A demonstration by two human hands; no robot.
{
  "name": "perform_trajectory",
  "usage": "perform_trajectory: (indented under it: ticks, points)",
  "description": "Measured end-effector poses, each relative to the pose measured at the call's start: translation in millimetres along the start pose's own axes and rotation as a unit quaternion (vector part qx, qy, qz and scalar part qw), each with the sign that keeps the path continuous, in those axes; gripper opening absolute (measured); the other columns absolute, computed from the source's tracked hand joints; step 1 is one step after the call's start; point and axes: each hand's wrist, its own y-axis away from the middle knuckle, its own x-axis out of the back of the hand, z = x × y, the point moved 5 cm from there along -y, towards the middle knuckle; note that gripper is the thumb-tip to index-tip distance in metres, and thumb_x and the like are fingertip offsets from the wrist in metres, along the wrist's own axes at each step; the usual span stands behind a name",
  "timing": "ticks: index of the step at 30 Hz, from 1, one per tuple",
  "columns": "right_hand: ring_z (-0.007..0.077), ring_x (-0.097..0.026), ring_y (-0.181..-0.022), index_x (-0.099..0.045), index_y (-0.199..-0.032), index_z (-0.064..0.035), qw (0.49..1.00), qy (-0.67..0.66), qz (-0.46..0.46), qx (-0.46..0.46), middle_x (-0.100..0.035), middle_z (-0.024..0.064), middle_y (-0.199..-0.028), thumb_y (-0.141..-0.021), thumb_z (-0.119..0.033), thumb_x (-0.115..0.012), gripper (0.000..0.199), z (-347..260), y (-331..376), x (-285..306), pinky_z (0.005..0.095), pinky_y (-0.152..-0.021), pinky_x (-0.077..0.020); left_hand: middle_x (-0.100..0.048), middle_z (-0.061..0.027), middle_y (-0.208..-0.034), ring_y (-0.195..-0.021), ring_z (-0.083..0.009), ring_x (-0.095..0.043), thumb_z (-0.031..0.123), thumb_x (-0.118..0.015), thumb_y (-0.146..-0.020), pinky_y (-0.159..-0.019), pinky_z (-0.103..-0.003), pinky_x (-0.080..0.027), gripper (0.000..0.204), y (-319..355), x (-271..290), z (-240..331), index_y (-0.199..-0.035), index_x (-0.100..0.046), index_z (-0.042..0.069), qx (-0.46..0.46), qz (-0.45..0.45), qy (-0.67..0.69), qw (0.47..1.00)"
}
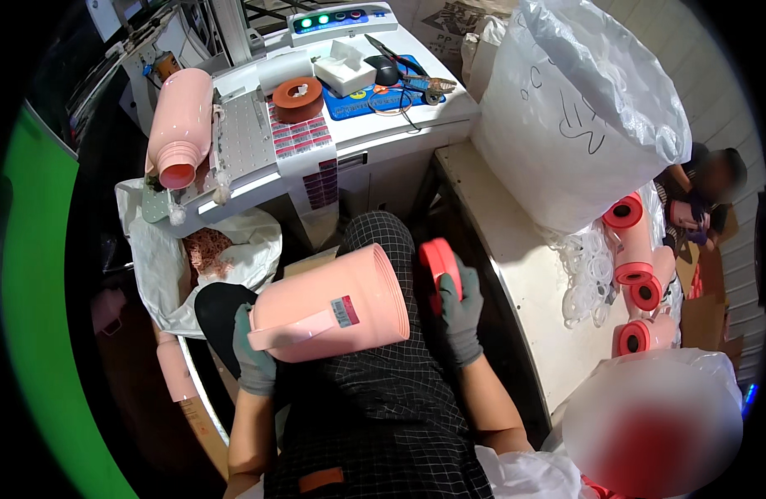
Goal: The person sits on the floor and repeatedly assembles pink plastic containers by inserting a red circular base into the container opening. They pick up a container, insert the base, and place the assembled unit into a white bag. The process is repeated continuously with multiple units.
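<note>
Seated worker, both hands in grey gloves, forearms entering from the lower edge over a dark checked lap.

Left hand (252, 353): fingers curled around the closed bottom end of a pink bottle (329, 303), grip firm. Bottle lies tilted across the lap, wide open mouth facing right and slightly up, a label strip along its side.

Right hand (460, 309): raised, wrist bent upward, fingers closed on a red lid (439, 264), held on edge just beside the bottle's mouth, not touching it as far as can be seen.

Around: a second pink bottle (181, 125) lies on the metal fixture (248, 137) of a white machine bench (383, 137) ahead. Orange tape roll (298, 96) nearby. Large clear plastic bag (582, 108) at right on a white table (516, 258); capped pink bottles (637, 274) lined beyond it. Another person (707, 187) sits at far right.
</note>
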Motion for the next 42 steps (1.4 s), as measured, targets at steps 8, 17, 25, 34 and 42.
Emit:
perform_trajectory:
  ticks: [8,17,25,34,42]
  points:
    - [0.0279,-0.060,-0.098,-0.066,-0.134,0.0040,0.923,0.035,-0.143,0.355,-0.066,0.0146,-0.111,-0.082,-0.027,-0.082,0.062,-109,19,-25,0.0407,-0.087,-0.0508,-0.067,-0.0059,-0.117,-0.109,-0.0165,-0.063,0.037,-0.046,-0.111,-0.097,-0.034,-0.051,0.035,12,-34,5,-0.124,-0.060,0.008,0.268,0.015,0.506,0.820]
    - [0.0235,-0.058,-0.095,-0.068,-0.131,0.0059,0.959,-0.019,-0.140,0.247,-0.062,0.0135,-0.109,-0.090,-0.037,-0.080,0.061,-94,39,-21,0.0361,-0.083,-0.0501,-0.063,0.0011,-0.102,-0.097,-0.0090,-0.059,0.030,-0.048,-0.109,-0.087,-0.029,-0.050,0.021,24,-24,11,-0.105,-0.059,0.012,0.245,0.065,0.478,0.841]
    - [0.0270,-0.051,-0.134,-0.055,-0.147,0.0003,0.947,-0.267,-0.176,0.019,-0.059,0.0147,-0.140,-0.106,-0.065,-0.033,0.081,-107,-1,3,0.0434,-0.118,-0.0361,-0.065,-0.0039,-0.097,-0.088,-0.0123,-0.060,0.028,-0.056,-0.104,-0.081,-0.028,-0.049,0.025,0,12,29,-0.105,-0.061,0.003,0.110,0.066,0.142,0.981]
    - [0.0315,-0.044,-0.149,-0.042,-0.156,0.0046,0.907,-0.366,-0.204,0.031,-0.049,0.0219,-0.158,-0.100,-0.077,-0.036,0.099,-110,-37,-10,0.0444,-0.127,-0.0282,-0.059,-0.0062,-0.093,-0.087,-0.0177,-0.057,0.052,-0.069,-0.093,-0.082,-0.035,-0.048,0.057,-11,-21,80,-0.110,-0.061,-0.002,-0.014,0.023,0.161,0.987]
    - [0.0314,-0.033,-0.154,-0.023,-0.167,-0.0043,0.900,-0.355,-0.241,-0.076,-0.031,0.0203,-0.169,-0.099,-0.083,-0.026,0.104,-59,-3,-18,0.0455,-0.129,-0.0209,-0.062,-0.0059,-0.102,-0.095,-0.0160,-0.059,0.034,-0.057,-0.102,-0.089,-0.032,-0.048,0.036,-20,-24,105,-0.115,-0.060,0.000,-0.044,0.021,0.103,0.993]
